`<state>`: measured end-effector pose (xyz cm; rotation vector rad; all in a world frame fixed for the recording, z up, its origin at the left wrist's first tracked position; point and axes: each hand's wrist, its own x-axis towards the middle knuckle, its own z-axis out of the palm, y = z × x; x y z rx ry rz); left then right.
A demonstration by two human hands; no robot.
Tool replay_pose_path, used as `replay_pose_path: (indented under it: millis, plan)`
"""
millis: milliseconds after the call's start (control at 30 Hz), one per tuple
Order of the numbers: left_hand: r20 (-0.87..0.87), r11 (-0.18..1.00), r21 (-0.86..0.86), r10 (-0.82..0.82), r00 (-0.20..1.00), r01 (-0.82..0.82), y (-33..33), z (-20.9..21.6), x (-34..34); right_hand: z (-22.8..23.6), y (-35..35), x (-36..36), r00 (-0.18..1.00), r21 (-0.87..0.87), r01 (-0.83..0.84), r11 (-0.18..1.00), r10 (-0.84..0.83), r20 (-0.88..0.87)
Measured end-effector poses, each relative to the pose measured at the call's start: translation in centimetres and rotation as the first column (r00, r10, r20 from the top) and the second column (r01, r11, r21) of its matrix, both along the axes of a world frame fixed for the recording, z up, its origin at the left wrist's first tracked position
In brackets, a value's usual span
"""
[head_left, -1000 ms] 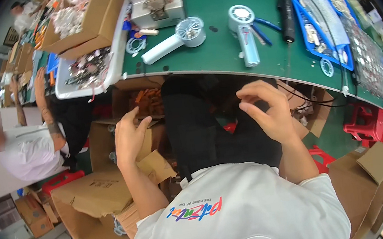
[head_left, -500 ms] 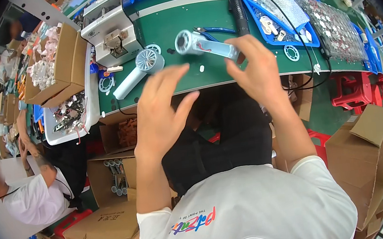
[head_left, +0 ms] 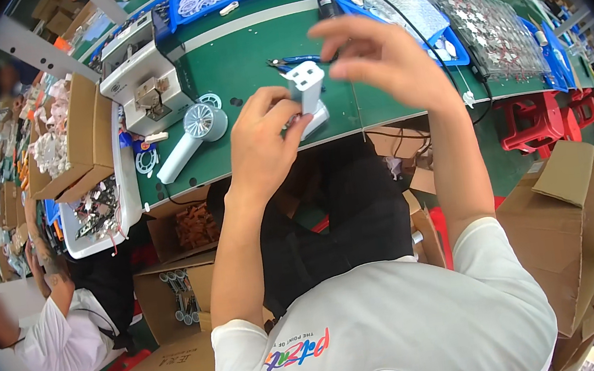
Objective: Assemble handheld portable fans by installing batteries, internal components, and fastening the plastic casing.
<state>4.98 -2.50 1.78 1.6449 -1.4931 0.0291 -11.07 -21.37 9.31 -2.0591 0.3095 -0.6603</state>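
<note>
My left hand (head_left: 262,141) is closed around a pale handheld fan body (head_left: 310,96), tilted up on its round head near the table's front edge. The handle's end, with several small square holes, faces up. Above and to the right of it, my right hand (head_left: 389,63) hovers with its fingers apart and slightly blurred, nothing seen in them. Just beyond those fingers shows the top of a black cylindrical hand tool (head_left: 326,8) with a cable; its lower part is hidden. Blue-handled pliers (head_left: 289,61) lie behind the fan body. To the left lies another fan (head_left: 194,133) with a finned round head.
A grey-white bench machine (head_left: 144,89) stands at left, beside a cardboard box (head_left: 86,130) of white parts and a white bin (head_left: 128,199). Blue trays (head_left: 175,11) of rings and small parts line the back. A black cable (head_left: 437,57) loops at right, near red stools (head_left: 534,123).
My left hand has taken hold of the fan body, which has turned from lying flat to handle end up. My right hand has left it and moved up toward the black tool. The view has shifted.
</note>
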Motion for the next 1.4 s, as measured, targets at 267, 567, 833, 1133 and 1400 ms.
replay_pose_path:
  millis: [267, 567, 833, 1133, 1400]
  plan:
    - [-0.032, 0.99, -0.114, 0.078, 0.996, -0.081, -0.8, -1.0, -1.1, -5.9, -7.4, 5.8, 0.724, -0.668, 0.247, 0.702, -0.592, -0.354]
    - [-0.038, 0.988, -0.11, 0.104, 0.994, -0.108, -0.3, -1.3, -0.7, -4.6, -6.0, 3.5, 0.94, 0.283, 0.339, 0.897, -0.311, -0.141]
    - [-0.008, 0.994, -0.105, 0.029, 1.0, -0.03, -0.6, -1.1, -0.8, 3.5, -1.8, -5.4, 0.808, 0.531, -0.039, 0.846, -0.286, 0.515]
    - [-0.039, 0.976, -0.215, 0.032, 0.999, -0.04, -0.5, -2.9, -1.4, 10.0, -2.4, -9.9, 0.354, 0.001, -0.705, 0.709, 0.351, 0.867]
    - [-0.114, 0.952, -0.297, 0.047, 0.992, -0.079, -0.5, -4.4, -2.3, 11.0, 1.2, -7.3, 0.141, -0.08, -0.65, 0.756, 0.223, 0.965]
